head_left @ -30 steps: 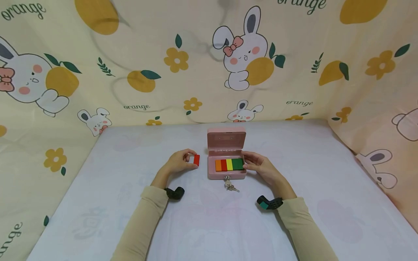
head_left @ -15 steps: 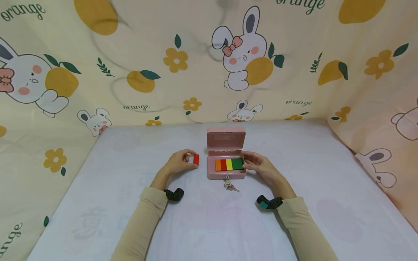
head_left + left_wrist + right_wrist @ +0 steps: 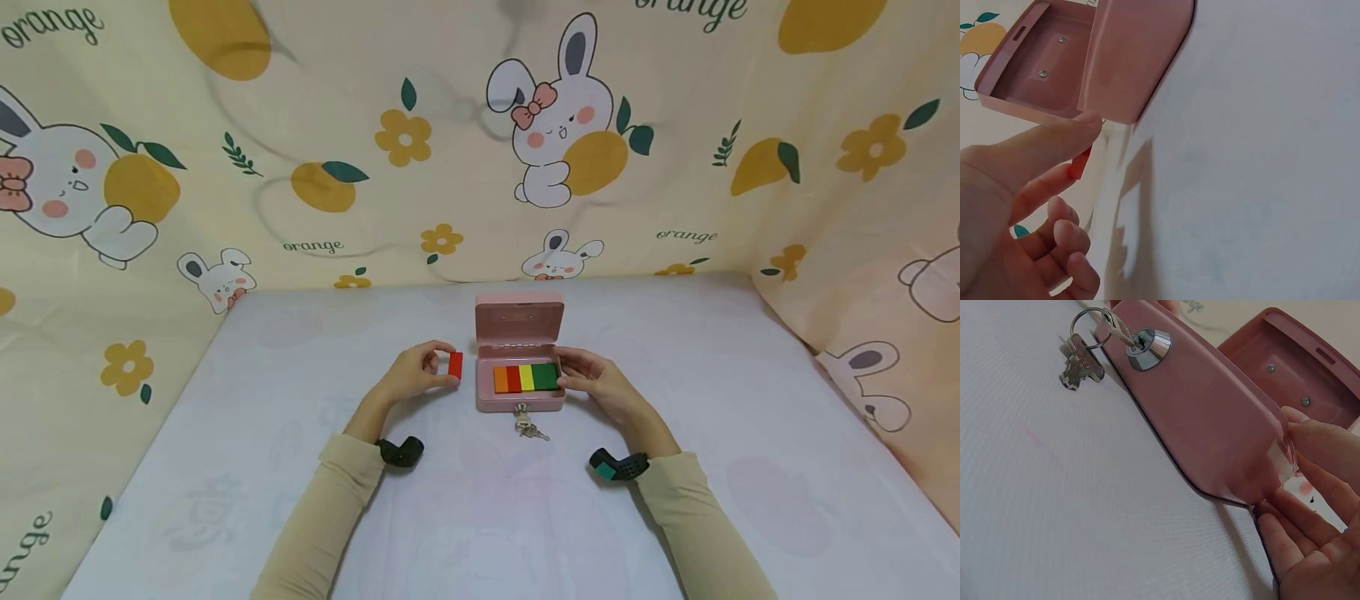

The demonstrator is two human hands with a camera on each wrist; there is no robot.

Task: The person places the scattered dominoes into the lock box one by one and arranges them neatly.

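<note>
A pink cash box (image 3: 517, 403) stands on the table with its lid (image 3: 520, 323) raised. Inside it lies a row of coloured blocks (image 3: 527, 378): orange, red, yellow and green. Left of the box, my left hand (image 3: 411, 372) pinches a small red block (image 3: 455, 365) between thumb and fingers, just apart from the box wall. In the left wrist view most of that red block (image 3: 1080, 165) is hidden behind the thumb. My right hand (image 3: 600, 382) holds the box's right side, its thumb at the rim in the right wrist view.
A ring of keys (image 3: 531, 428) hangs from the lock (image 3: 1149, 350) on the box's front. White cloth (image 3: 480, 517) covers the table, and a rabbit-and-orange printed curtain (image 3: 465, 150) rises behind and at both sides.
My left hand has shifted slightly right with the red block, closer to the box. The right hand and the box have stayed in place.
</note>
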